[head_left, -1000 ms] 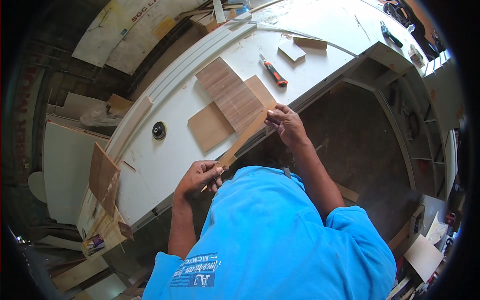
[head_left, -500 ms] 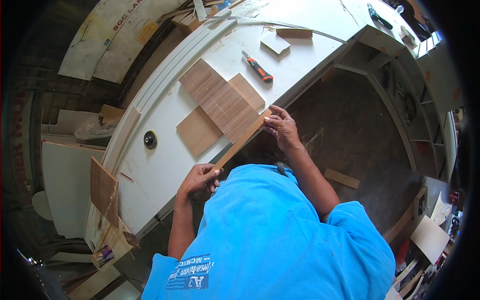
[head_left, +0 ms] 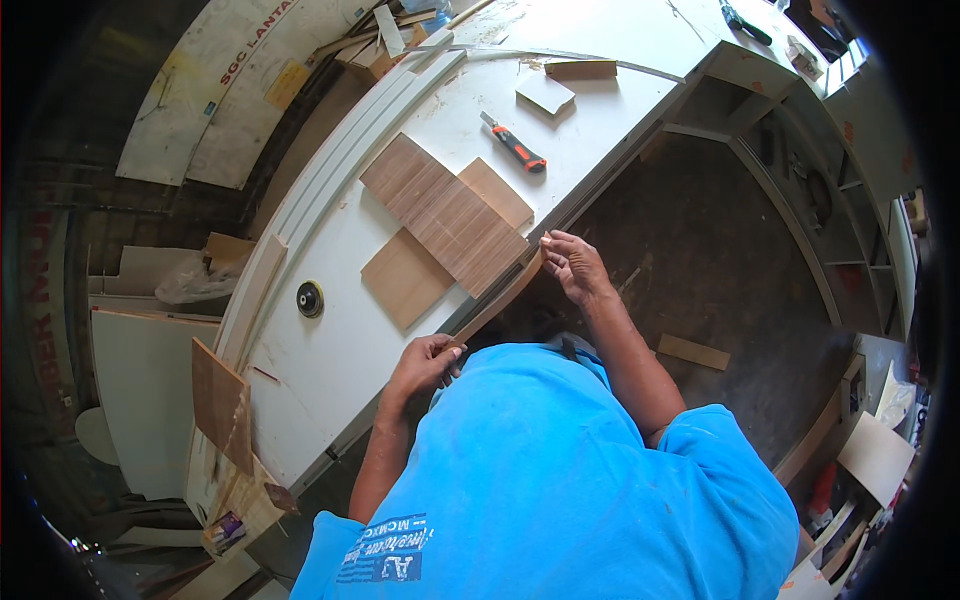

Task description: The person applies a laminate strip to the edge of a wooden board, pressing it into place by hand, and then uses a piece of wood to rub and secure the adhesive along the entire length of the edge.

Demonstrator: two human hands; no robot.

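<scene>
One bowed strip (head_left: pixel 507 298), left hand (head_left: pixel 425 367) pinching near end, right hand (head_left: pixel 575 268) far end; wood-grain board (head_left: pixel 445 212) just left.

Round black disc (head_left: pixel 310 299) on white tabletop (head_left: pixel 325 375); 1 white block (head_left: pixel 546 94) near 1 brown block (head_left: pixel 582 70).

Left hand (head_left: pixel 424 367) and right hand (head_left: pixel 576 268) hold a thin brown strip (head_left: pixel 513 293)
</scene>
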